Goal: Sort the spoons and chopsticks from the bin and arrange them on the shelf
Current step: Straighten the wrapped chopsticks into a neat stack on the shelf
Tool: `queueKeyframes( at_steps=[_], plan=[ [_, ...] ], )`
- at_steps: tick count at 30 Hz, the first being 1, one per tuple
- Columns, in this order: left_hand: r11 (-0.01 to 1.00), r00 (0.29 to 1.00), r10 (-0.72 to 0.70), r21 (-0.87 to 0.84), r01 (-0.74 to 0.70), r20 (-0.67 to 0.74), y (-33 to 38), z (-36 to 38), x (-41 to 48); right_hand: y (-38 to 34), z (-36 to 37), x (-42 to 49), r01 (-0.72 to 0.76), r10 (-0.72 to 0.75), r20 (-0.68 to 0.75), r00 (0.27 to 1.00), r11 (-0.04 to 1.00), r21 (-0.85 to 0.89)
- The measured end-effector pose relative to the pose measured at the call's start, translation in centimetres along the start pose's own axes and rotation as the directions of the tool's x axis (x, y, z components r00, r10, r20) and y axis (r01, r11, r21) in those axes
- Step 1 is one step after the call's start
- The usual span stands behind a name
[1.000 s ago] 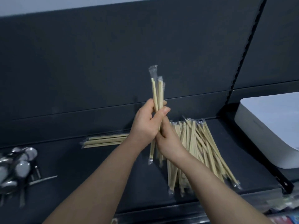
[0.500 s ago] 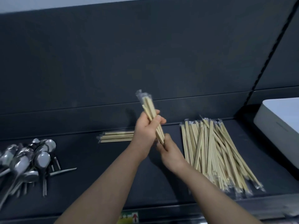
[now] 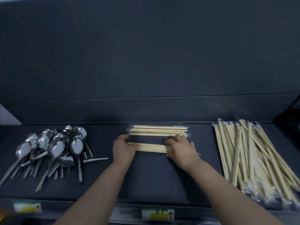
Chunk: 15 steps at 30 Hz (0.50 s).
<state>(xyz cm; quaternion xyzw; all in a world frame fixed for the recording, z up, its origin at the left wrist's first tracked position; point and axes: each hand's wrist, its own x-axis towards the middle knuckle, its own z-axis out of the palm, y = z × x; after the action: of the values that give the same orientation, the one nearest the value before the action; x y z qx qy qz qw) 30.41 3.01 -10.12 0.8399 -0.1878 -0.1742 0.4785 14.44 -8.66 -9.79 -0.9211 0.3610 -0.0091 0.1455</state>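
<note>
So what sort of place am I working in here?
Most likely a shop aisle: a dark metal display shelf with a back panel, price-label tags along its front edge, and bulk piles of wrapped chopsticks and spoons laid out like stock.

Holds a bundle of chopsticks [image 3: 151, 147] crosswise, low on the dark shelf [image 3: 146, 176], left grip [image 3: 123, 149] at one end, right grip [image 3: 180, 147] curled over the other. Just behind, apart from it, a tidy row of wrapped chopsticks [image 3: 158, 130]. Far left, heaped metal spoons [image 3: 53, 146]; far right, a loose pile of chopsticks [image 3: 253, 156].
</note>
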Motion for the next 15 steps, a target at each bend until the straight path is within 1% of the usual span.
queueKeyframes(
  at_steps=[2, 4, 5, 7, 9, 11, 13, 15],
  plan=[
    [0.976, 0.997, 0.072, 0.203, -0.078, 0.036, -1.2, -0.2, 0.3, 0.2, 0.2, -0.2, -0.024, 0.025, -0.028, 0.999, 0.999, 0.038],
    [0.932, 0.989, 0.110, 0.334, -0.138, 0.102, -2.2, 0.0, 0.4, 0.4, 0.6, -0.9, -0.112, 0.113, -0.082, 0.990, 0.993, 0.024],
    [0.918, 0.983, 0.114, 0.362, -0.159, 0.142, -2.4, 0.2, 0.2, 0.4, 0.9, -1.3, -0.169, 0.170, -0.094, 0.981, 0.985, 0.022],
    [0.901, 0.972, 0.109, 0.393, -0.184, 0.207, -2.5, 0.6, -0.3, 0.4, 1.4, -1.9, -0.295, 0.301, -0.061, 0.952, 0.951, 0.092],
    [0.872, 0.969, 0.139, 0.437, -0.218, 0.205, -2.7, 1.1, -0.4, 0.4, 1.8, -2.1, -0.368, 0.375, 0.002, 0.927, 0.910, 0.192],
    [0.844, 0.966, 0.160, 0.480, -0.241, 0.204, -2.8, 1.5, -0.2, 0.5, 2.0, -1.9, -0.333, 0.351, -0.005, 0.936, 0.892, 0.305],
    [0.836, 0.960, 0.174, 0.481, -0.263, 0.221, -2.6, 1.7, -0.1, 0.5, 2.1, -1.3, -0.275, 0.308, -0.018, 0.951, 0.874, 0.400],
    [0.854, 0.962, 0.184, 0.451, -0.258, 0.203, -2.3, 1.6, 0.2, 0.7, 2.2, -0.7, -0.254, 0.285, -0.016, 0.958, 0.877, 0.407]
  ],
)
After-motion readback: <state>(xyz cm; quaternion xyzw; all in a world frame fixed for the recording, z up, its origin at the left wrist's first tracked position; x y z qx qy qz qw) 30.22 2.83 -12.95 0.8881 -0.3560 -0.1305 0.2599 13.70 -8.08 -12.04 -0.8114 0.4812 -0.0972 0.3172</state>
